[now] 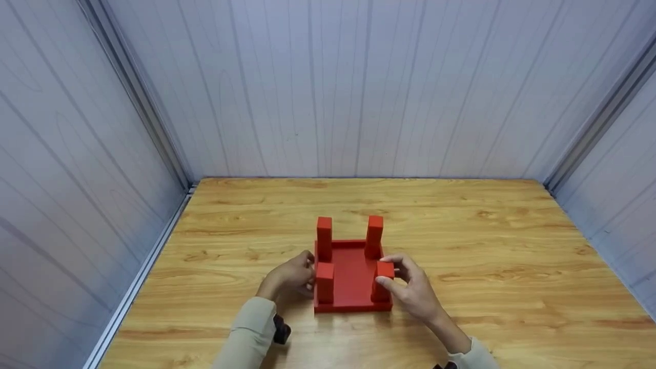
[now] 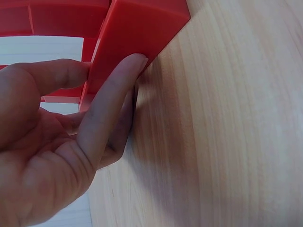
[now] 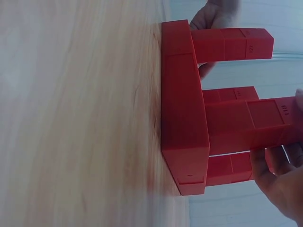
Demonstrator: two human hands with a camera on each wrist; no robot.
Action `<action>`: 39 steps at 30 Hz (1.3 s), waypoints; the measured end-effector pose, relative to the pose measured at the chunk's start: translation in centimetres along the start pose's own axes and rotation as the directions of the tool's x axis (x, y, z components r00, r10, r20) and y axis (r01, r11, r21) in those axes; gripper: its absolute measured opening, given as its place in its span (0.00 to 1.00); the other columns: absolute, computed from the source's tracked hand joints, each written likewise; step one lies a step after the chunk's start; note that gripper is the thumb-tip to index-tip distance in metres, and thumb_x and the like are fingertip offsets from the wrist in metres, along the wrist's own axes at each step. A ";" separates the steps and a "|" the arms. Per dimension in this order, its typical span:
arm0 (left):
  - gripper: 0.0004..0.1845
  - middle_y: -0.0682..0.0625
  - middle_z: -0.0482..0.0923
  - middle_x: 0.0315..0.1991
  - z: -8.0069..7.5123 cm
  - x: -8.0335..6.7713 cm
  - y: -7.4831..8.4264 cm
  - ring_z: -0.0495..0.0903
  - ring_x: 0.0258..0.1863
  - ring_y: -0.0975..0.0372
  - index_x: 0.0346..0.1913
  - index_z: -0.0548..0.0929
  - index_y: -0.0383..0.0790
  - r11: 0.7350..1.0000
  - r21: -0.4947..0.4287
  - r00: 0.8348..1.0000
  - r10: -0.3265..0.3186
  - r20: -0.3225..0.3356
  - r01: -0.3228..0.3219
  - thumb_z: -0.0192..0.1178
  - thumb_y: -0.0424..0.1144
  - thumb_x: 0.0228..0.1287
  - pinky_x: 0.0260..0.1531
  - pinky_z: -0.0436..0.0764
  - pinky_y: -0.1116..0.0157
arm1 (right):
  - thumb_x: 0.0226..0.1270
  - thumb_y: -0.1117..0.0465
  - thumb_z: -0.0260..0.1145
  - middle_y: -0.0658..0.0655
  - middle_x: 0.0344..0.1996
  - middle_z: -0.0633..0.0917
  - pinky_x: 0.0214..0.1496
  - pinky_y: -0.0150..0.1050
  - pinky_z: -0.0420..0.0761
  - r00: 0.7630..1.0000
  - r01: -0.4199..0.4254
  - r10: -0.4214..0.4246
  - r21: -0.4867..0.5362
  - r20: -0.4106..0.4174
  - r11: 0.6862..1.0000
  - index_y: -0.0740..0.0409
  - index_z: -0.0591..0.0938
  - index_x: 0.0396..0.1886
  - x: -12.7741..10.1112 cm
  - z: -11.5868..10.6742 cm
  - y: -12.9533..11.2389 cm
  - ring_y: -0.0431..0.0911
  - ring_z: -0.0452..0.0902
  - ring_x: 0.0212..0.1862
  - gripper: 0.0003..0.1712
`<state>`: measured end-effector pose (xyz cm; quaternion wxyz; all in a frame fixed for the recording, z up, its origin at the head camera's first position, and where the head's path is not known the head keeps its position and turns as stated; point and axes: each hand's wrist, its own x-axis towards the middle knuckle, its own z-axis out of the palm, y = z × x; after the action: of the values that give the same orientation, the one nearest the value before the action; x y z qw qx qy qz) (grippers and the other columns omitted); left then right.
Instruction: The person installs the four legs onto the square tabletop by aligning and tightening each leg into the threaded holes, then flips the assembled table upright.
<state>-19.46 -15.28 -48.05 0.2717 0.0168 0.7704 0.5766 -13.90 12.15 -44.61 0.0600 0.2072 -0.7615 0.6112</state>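
red stool (image 1: 351, 279) inverted on table (image 1: 487, 246), rigid, likely light plastic. our left hand (image 1: 292, 277) pinches near-left leg (image 1: 325, 282); right hand (image 1: 412, 289) pinches near-right leg (image 1: 383, 282). we judge legs best hold.

Lighting even, diffuse and bright; head view sharp. Both wrist views soft, close surfaces blurred. Faint shadows only.
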 end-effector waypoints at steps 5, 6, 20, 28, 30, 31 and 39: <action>0.17 0.46 0.64 0.24 0.0 -0.1 0.1 0.68 0.23 0.58 0.54 0.60 0.34 1.000 -0.001 1.000 -0.003 -0.003 0.003 0.41 0.22 0.62 0.26 0.80 0.60 | 0.56 0.70 0.70 0.58 0.42 0.81 0.46 0.35 0.81 1.000 -0.008 0.008 -0.017 -0.020 1.000 0.66 0.77 0.46 0.0 0.2 -0.1 0.42 0.79 0.41 0.18; 0.17 0.46 0.64 0.24 0.0 -0.2 0.1 0.68 0.23 0.58 0.54 0.60 0.34 1.000 -0.004 1.000 -0.002 -0.002 0.002 0.41 0.22 0.62 0.26 0.80 0.60 | 0.56 0.70 0.70 0.58 0.42 0.81 0.46 0.36 0.81 1.000 -0.007 0.006 -0.022 -0.023 1.000 0.66 0.77 0.46 0.0 0.2 -0.1 0.42 0.79 0.41 0.18; 0.15 0.48 0.59 0.22 0.1 0.0 0.1 0.61 0.21 0.58 0.49 0.58 0.34 0.998 -0.056 1.000 0.003 0.016 -0.003 0.39 0.20 0.61 0.22 0.70 0.63 | 0.55 0.70 0.71 0.56 0.41 0.81 0.44 0.39 0.81 0.998 0.021 -0.024 -0.053 -0.051 0.998 0.67 0.77 0.45 -0.1 0.3 -0.1 0.40 0.79 0.39 0.18; 0.18 0.47 0.60 0.23 0.2 0.0 0.1 0.63 0.22 0.57 0.51 0.59 0.34 0.999 -0.043 1.000 0.000 0.001 0.000 0.39 0.19 0.59 0.23 0.74 0.62 | 0.56 0.68 0.71 0.56 0.42 0.80 0.46 0.39 0.82 1.000 -0.016 0.015 -0.042 -0.026 0.999 0.65 0.77 0.46 -0.1 0.1 -0.1 0.41 0.79 0.41 0.18; 0.18 0.47 0.60 0.23 0.2 0.0 0.1 0.63 0.22 0.57 0.51 0.59 0.33 0.999 -0.044 1.000 0.001 0.004 -0.001 0.39 0.19 0.59 0.23 0.75 0.62 | 0.56 0.68 0.71 0.56 0.43 0.80 0.46 0.40 0.82 0.999 -0.023 0.023 -0.038 -0.023 0.999 0.64 0.76 0.47 -0.1 0.1 -0.1 0.41 0.80 0.42 0.18; 0.17 0.47 0.60 0.23 0.2 0.0 0.1 0.63 0.22 0.57 0.51 0.59 0.33 0.999 -0.045 1.000 -0.002 0.005 0.003 0.39 0.19 0.59 0.23 0.74 0.62 | 0.56 0.68 0.71 0.56 0.43 0.80 0.47 0.40 0.82 1.000 -0.024 0.023 -0.035 -0.021 0.999 0.65 0.76 0.47 -0.1 0.1 -0.1 0.41 0.80 0.42 0.19; 0.18 0.47 0.63 0.23 0.0 0.1 0.0 0.66 0.22 0.58 0.54 0.59 0.33 1.000 -0.019 1.000 -0.011 0.003 0.011 0.41 0.21 0.61 0.23 0.76 0.62 | 0.56 0.68 0.71 0.58 0.43 0.81 0.47 0.39 0.81 0.999 -0.037 0.037 -0.014 0.006 0.999 0.64 0.76 0.47 -0.1 -0.2 -0.1 0.41 0.80 0.42 0.19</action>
<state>-19.54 -15.22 -48.08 0.2760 0.0107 0.7645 0.5824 -13.83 12.30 -44.48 0.0479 0.1946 -0.7695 0.6064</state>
